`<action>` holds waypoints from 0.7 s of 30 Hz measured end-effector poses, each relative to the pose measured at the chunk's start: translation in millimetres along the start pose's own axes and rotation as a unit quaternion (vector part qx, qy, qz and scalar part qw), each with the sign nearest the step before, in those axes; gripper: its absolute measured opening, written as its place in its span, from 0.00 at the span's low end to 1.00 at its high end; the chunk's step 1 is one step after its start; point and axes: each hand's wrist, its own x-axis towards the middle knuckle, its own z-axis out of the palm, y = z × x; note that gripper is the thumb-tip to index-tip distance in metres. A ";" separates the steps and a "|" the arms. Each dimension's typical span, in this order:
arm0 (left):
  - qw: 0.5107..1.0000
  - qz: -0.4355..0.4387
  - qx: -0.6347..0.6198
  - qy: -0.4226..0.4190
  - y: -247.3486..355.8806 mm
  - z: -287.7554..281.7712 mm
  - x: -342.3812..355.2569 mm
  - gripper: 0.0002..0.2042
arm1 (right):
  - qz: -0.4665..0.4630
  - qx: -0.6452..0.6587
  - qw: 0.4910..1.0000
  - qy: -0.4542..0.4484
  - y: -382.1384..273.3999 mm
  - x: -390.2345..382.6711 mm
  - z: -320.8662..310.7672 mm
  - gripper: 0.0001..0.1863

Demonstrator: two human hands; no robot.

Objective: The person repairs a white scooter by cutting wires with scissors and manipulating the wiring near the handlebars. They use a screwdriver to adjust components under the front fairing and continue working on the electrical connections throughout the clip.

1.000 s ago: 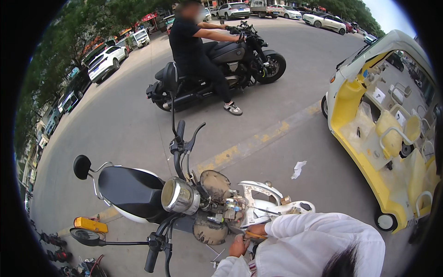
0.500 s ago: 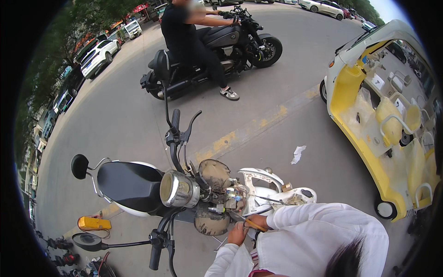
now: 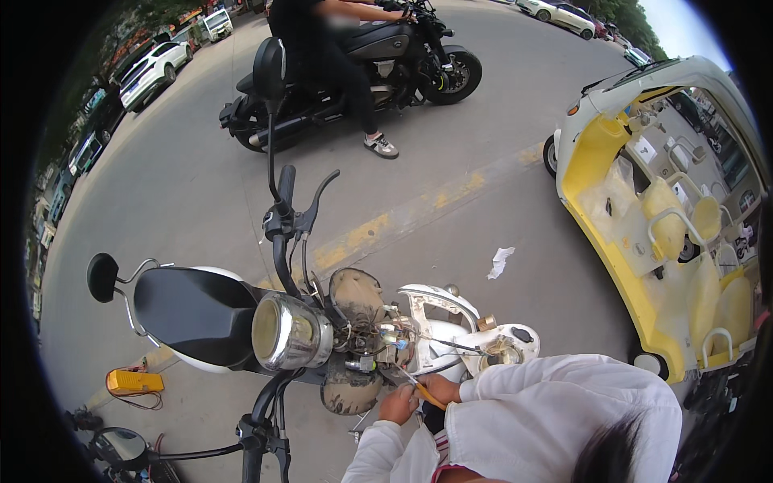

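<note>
The right hand (image 3: 442, 390) grips an orange-handled tool (image 3: 430, 394) near the exposed wiring (image 3: 394, 332) of a white scooter (image 3: 291, 332); the left hand (image 3: 397, 405) curls beside it. Beyond, a rider (image 3: 340, 68) in black sits on a dark motorcycle (image 3: 385, 56). A yellow-and-white vehicle (image 3: 592, 193) stands at right, a yellow device (image 3: 133, 381) on the ground (image 3: 197, 423) at left.

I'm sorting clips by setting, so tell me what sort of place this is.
Likely an outdoor roadside or parking area: a white scooter with exposed wiring, a black motorcycle and a yellow-and-white open-sided vehicle stand on grey pavement.
</note>
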 end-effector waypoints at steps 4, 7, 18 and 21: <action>0.997 -0.040 0.003 -0.061 -4.6 7.2 1.2 0.16 | 0.010 0.015 0.999 -0.051 0.5 0.8 -9.5 0.15; 0.997 -0.065 -0.034 -0.024 0.2 13.5 2.7 0.17 | -0.020 -0.058 0.997 -0.052 -9.4 4.3 -25.9 0.15; 0.941 -0.187 -0.253 0.129 16.6 -3.0 -6.7 0.16 | -0.098 -0.094 0.982 -0.132 -24.0 36.1 -32.5 0.14; 0.890 -0.218 -0.372 0.150 8.6 9.7 -0.4 0.14 | -0.132 -0.103 0.978 -0.126 -10.2 54.1 -32.1 0.13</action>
